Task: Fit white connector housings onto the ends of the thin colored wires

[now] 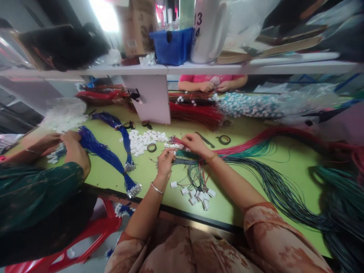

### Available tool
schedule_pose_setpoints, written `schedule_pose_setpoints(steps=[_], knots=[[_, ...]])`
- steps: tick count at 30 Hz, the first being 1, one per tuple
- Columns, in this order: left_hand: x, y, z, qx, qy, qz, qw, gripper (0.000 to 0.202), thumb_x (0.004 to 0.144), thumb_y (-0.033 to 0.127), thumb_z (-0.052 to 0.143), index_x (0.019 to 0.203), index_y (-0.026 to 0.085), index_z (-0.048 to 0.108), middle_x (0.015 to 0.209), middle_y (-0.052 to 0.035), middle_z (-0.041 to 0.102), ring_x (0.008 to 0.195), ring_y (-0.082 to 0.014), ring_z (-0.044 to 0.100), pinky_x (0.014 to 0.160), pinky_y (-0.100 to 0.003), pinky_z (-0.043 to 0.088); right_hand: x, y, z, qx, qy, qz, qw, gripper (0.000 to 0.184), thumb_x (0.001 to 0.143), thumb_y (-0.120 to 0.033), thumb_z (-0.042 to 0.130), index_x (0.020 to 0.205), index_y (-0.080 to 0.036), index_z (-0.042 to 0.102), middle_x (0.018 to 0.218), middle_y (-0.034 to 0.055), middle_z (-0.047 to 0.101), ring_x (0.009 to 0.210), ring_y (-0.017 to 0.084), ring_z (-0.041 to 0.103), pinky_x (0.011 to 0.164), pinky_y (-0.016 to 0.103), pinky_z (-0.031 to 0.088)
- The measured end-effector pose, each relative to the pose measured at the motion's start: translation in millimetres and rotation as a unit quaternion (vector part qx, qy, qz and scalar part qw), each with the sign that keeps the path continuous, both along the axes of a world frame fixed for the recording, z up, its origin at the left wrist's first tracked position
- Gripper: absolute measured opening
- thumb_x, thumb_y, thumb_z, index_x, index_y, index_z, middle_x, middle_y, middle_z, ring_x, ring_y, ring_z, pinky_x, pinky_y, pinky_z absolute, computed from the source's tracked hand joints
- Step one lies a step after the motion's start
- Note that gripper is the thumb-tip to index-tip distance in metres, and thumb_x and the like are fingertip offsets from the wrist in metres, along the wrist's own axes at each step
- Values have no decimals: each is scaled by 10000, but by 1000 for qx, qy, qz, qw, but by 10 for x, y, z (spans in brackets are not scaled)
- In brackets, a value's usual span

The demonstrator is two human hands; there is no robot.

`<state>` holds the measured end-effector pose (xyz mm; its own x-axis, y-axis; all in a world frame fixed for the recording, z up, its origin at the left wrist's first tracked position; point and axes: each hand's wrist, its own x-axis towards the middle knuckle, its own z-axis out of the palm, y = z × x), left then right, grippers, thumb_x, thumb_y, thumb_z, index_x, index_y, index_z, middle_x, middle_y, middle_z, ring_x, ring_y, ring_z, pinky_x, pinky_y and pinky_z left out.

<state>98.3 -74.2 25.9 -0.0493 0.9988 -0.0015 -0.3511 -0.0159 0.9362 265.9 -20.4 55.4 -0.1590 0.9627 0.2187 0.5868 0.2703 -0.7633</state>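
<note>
My left hand (165, 161) is pinched shut on a small white connector (171, 151) over the green table (148, 170). My right hand (194, 144) is closed round thin red and green wires (241, 149) that run off to the right in a long bundle. The two hands almost meet. Finished wires with white connectors (199, 195) lie in a small heap just below my hands. A pile of loose white connectors (143, 139) sits to the left of my hands.
A co-worker's hands (68, 146) at the left hold blue wire bundles (108, 155). Another person's hands (212, 86) work across the table. Red wire bundles (196, 113), a bag of white connectors (256, 106), tape rings (224, 140) and a white shelf post (153, 96) stand beyond.
</note>
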Motion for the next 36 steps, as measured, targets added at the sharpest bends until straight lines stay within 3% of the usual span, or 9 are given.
schedule_pose_setpoints(steps=[2,3,8,14,21,24,27,31,36], knots=[[-19,23,0,-15,-5,-5,1000,288,664,351,769,871,165,695,865,-33,690,588,-64,485,586,-210,390,91,253,-33,-37,-91,-112,989,294,827,-343,522,697,-111,647,668,54,633,619,119,474,575,228,304],[-27,31,0,-21,-3,-7,1000,287,657,346,771,865,164,696,863,-34,691,587,-63,487,585,-209,389,114,361,-57,-70,-136,-126,980,266,806,-326,554,707,-105,664,679,70,649,630,124,498,578,230,307],[-52,24,-1,-35,8,-25,999,262,657,329,762,849,163,699,866,-35,697,585,-62,492,584,-211,395,51,610,-187,-148,-268,-126,944,281,814,-328,573,802,-84,711,769,161,695,701,185,606,621,250,361],[-53,10,9,-48,10,-35,998,285,645,339,765,855,157,699,868,-41,697,597,-71,495,589,-219,394,91,558,-214,-123,-267,-105,950,368,879,-358,485,818,-80,719,817,167,710,724,193,627,625,247,371],[-23,7,-8,-61,6,-51,997,284,640,334,768,851,156,703,849,-50,704,602,-79,507,588,-222,399,44,573,-190,-124,-287,-105,944,344,854,-380,543,852,-78,709,918,223,706,845,239,653,702,262,400],[-41,12,-12,-67,1,-43,997,289,627,333,777,840,151,705,847,-52,707,596,-75,505,582,-218,398,37,598,-155,-91,-227,-110,963,278,840,-325,533,755,-99,672,842,203,697,787,226,636,678,270,396],[-56,17,-8,-65,-7,-39,997,283,629,326,781,836,150,704,848,-50,704,601,-71,509,584,-213,401,64,578,-70,-45,-41,-143,988,186,818,-261,488,721,-148,600,709,96,650,652,165,566,611,259,386],[-50,6,10,-57,-34,-49,997,247,656,304,773,839,155,703,867,-42,696,596,-59,501,602,-212,407,44,398,56,-64,232,-66,968,155,783,-319,511,708,-184,519,578,-28,499,493,96,397,492,229,317],[-22,6,23,-52,-84,-55,994,198,691,281,754,832,156,693,876,-49,688,629,-72,524,612,-216,407,-59,-8,92,-80,256,43,963,264,751,-426,594,719,-166,564,605,-34,504,534,88,399,502,217,304]])
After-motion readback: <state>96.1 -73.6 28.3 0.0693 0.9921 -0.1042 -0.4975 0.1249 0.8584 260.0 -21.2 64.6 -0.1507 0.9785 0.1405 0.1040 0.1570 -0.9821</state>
